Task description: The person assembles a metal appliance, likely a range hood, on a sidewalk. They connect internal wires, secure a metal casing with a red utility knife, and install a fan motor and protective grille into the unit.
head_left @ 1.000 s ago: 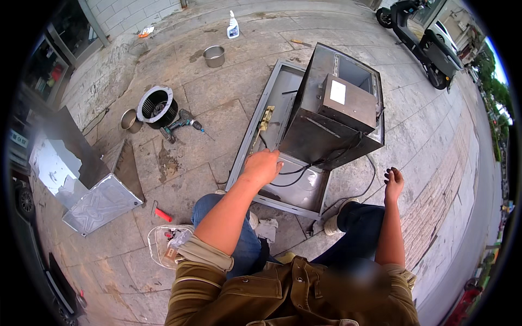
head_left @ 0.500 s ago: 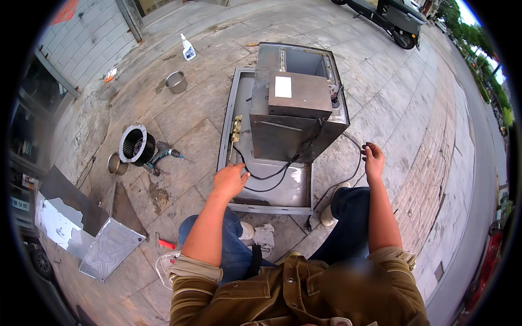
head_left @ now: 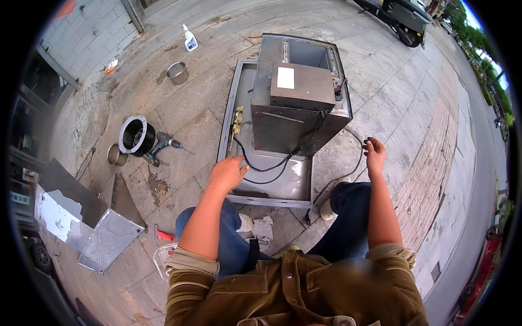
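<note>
A metal appliance body that looks like a range hood [head_left: 296, 127], with a brown box and a white label on top, lies on its shallow grey panel [head_left: 255, 193]. Over the panel's left rim rests my left hand [head_left: 227, 174], fingers extended beside a black cable [head_left: 266, 169]; I see nothing held in it. A brass-coloured strip [head_left: 237, 119] lies just beyond that hand. Off to the right of the appliance, my right hand [head_left: 375, 156] hangs in the air near another dark cord [head_left: 356, 165]. Its fingers are loosely bent, their tips dark, the thumb apart.
Left on the paving are a black fan wheel [head_left: 137, 136], a cordless drill [head_left: 157, 149], two metal cups [head_left: 178, 73] and bent sheet-metal panels [head_left: 111, 239]. A spray bottle [head_left: 190, 38] stands farther back. Near my feet lie a red-handled tool [head_left: 164, 234] and a rag [head_left: 263, 231].
The view has tilted slightly, shifting the scene upward. My left hand has moved a little back from the cable toward the panel's left rim; the right hand stays raised in about the same place.
</note>
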Demonstrator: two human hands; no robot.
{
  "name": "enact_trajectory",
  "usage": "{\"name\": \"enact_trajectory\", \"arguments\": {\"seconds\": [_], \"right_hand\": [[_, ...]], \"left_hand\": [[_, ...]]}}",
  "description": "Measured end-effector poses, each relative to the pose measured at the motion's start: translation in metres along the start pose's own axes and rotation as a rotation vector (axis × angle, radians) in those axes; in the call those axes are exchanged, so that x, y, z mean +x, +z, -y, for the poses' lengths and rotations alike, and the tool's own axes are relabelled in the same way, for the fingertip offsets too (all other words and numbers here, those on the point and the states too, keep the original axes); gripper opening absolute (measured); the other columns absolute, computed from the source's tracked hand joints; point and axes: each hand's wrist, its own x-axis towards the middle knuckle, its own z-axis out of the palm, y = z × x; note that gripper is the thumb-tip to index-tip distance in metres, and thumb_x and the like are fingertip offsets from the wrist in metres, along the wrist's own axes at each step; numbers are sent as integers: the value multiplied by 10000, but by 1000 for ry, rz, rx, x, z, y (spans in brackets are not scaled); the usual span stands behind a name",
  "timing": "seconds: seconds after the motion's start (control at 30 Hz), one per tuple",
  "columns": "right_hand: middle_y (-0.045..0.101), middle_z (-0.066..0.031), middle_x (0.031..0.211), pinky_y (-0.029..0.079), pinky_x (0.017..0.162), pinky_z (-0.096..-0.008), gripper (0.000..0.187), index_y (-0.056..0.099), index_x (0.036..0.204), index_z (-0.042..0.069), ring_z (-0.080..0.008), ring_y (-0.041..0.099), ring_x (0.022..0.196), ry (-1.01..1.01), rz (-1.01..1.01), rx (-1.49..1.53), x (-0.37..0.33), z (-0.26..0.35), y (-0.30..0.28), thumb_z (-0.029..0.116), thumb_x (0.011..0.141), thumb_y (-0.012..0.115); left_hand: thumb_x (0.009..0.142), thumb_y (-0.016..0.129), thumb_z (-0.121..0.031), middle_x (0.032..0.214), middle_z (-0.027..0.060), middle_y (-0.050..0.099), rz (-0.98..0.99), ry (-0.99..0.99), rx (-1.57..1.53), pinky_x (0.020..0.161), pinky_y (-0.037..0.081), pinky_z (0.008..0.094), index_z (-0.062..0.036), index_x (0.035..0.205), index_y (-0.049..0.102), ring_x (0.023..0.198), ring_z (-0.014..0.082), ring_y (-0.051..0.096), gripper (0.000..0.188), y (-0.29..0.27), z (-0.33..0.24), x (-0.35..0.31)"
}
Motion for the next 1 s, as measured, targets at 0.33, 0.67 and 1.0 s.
{"name": "enact_trajectory", "arguments": {"seconds": [0.33, 0.67, 1.0], "right_hand": [[680, -61, 1099, 474, 700, -292, 304, 614, 1194, 63, -164, 652, 936, 39, 78, 24, 19, -42, -28, 243, 953, 567], [666, -64, 981, 468, 730, -271, 235, 627, 1134, 16, -149, 620, 873, -243, 41, -89, -21, 25, 22, 127, 948, 535], [651, -141, 1019, 494, 779, -328, 287, 602, 1141, -16, -237, 627, 883, -177, 1062, -325, -88, 33, 175, 67, 867, 630]], "left_hand": [[882, 606, -321, 955, 166, 653, 31, -16, -38, 796, 515, 478, -48, 1049, 637, 928, 360, 639, 322, -5, 0, -6], [865, 594, -296, 967, 142, 637, 54, 77, -72, 765, 515, 515, -49, 1051, 641, 922, 330, 647, 312, 3, -29, -30], [864, 623, -278, 986, 134, 587, 378, 137, -98, 777, 518, 447, -61, 1150, 575, 888, 322, 629, 362, 17, -37, -15]]}}
